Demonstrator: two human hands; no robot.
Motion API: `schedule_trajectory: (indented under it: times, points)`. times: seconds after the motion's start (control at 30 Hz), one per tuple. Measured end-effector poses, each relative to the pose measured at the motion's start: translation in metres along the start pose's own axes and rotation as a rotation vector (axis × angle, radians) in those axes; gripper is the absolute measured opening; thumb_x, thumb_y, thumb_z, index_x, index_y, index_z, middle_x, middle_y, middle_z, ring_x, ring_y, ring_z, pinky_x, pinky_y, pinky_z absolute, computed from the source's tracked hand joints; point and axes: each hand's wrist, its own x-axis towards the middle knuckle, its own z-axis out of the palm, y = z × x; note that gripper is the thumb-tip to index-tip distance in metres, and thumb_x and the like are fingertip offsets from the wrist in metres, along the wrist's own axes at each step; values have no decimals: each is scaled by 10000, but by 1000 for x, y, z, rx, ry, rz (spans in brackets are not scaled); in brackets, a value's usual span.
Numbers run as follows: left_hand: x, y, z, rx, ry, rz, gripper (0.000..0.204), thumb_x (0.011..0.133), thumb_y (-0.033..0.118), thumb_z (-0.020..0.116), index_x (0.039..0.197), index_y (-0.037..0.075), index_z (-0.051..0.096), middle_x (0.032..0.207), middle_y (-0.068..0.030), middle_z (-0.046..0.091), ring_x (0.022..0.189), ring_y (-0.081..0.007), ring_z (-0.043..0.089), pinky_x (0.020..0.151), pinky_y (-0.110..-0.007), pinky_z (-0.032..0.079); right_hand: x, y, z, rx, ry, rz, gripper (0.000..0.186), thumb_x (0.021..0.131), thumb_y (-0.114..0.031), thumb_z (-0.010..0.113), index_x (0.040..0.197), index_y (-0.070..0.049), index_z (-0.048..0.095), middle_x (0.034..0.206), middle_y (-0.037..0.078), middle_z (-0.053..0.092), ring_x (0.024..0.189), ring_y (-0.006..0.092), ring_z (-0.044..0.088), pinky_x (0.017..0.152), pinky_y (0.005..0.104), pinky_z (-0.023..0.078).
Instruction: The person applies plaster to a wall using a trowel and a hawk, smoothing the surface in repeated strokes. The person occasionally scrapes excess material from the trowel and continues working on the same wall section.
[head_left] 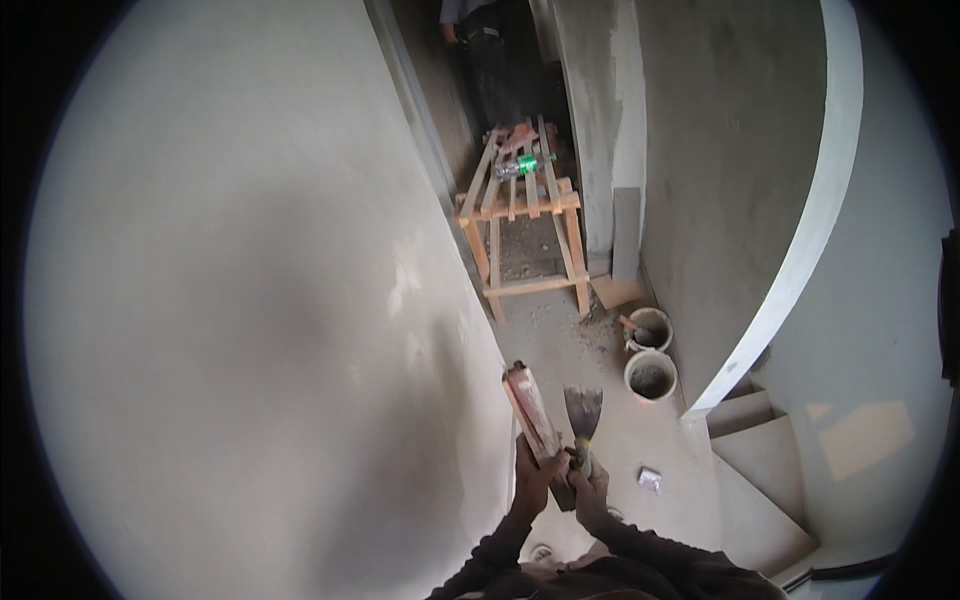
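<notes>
My left hand (pixel 532 482) is wrapped round a long, narrow reddish bar (pixel 533 408), smeared with pale plaster and pointing up and away from me. I cannot make out its exact kind. My right hand (pixel 590 488) grips a putty knife (pixel 583 408) by its handle, its wide dark blade upward. Both hands are close together in front of my body, the fingers meeting near the bar's lower end. The bar's far part is beside the pale plastered wall (pixel 250 250) on my left.
Two buckets (pixel 650 378) of grey material stand at the right wall, a tool in the farther one. Ahead is a wooden trestle (pixel 535 287) with a bottle (pixel 520 167) on it; a person (pixel 485 50) stands beyond. A small packet (pixel 650 479) lies near steps (pixel 760 450) at right.
</notes>
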Motion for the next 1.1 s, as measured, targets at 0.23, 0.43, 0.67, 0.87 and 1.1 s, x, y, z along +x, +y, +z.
schedule_trajectory:
  times: [0.23, 0.43, 0.67, 0.87, 1.1]
  points:
    - [14, 5, 14, -42, 19, 45, 546, 915, 22, 714, 1330, 6, 359, 1241, -156, 557, 1089, -220, 637, 936, -354, 546, 26, -37, -7, -238, -96, -103, 407, 982, -208, 526, 1278, 55, 616, 846, -11, 586, 756, 57, 508, 653, 234, 429]
    - [12, 4, 6, -260, -65, -61, 559, 1053, 327, 537, 1461, 10, 323, 1322, -168, 516, 1307, -295, 530, 1065, -463, 488, 37, -53, -14, -312, -154, -12, 379, 904, -204, 558, 1127, 91, 642, 890, 121, 672, 803, 154, 602, 744, 314, 508]
    - [18, 2, 8, -212, 115, 53, 766, 1036, 667, 367, 1440, 16, 398, 1316, -150, 533, 1278, -288, 535, 1047, -468, 480, 38, -73, -21, -477, -193, 83, 320, 862, -164, 565, 1032, 91, 654, 786, 132, 639, 712, 174, 588, 682, 344, 494]
    - [35, -5, 6, -149, 271, 181, 697, 1035, 631, 444, 1371, 20, 437, 1222, -149, 580, 1139, -282, 612, 964, -446, 521, 40, -76, -22, -436, -168, 198, 265, 829, -95, 606, 1034, 61, 665, 783, 141, 640, 697, 180, 587, 680, 356, 488]
    - [45, -12, 14, -26, 420, 145, 558, 1037, 558, 510, 1193, 22, 497, 1032, -142, 620, 849, -233, 672, 716, -381, 578, 44, -53, -37, -523, -131, 111, 305, 801, -93, 643, 1092, -9, 674, 849, 140, 673, 744, 233, 629, 739, 374, 507]
